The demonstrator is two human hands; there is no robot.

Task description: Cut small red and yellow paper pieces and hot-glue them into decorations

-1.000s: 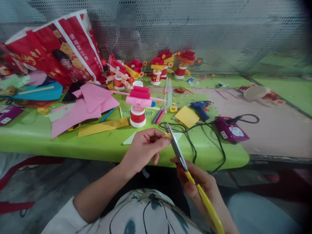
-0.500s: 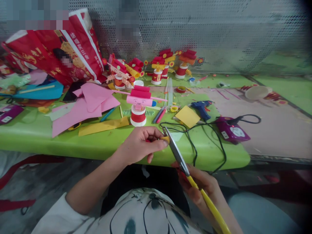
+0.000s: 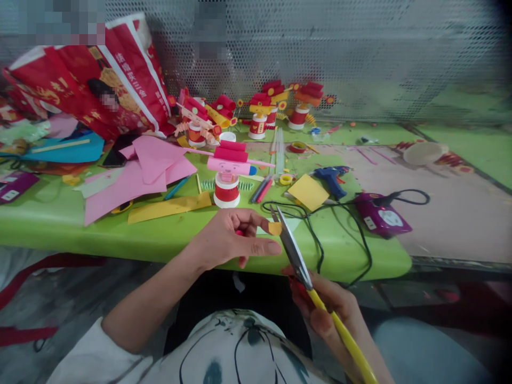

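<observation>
Green-covered desk beneath everything. Long yellow-handled metal scissors, gripped in right hand, blades slightly parted. Left hand: thumb apart from index finger (firmness of hold, cannot tell). Small rounded yellow paper piece at index fingertip, beside blades.

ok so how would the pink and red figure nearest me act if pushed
Probably light: the figure looks like rolled paper on a cup-shaped base. Perhaps tippy, since its wide pink roll overhangs that base. The thin side pieces might bend.
</observation>
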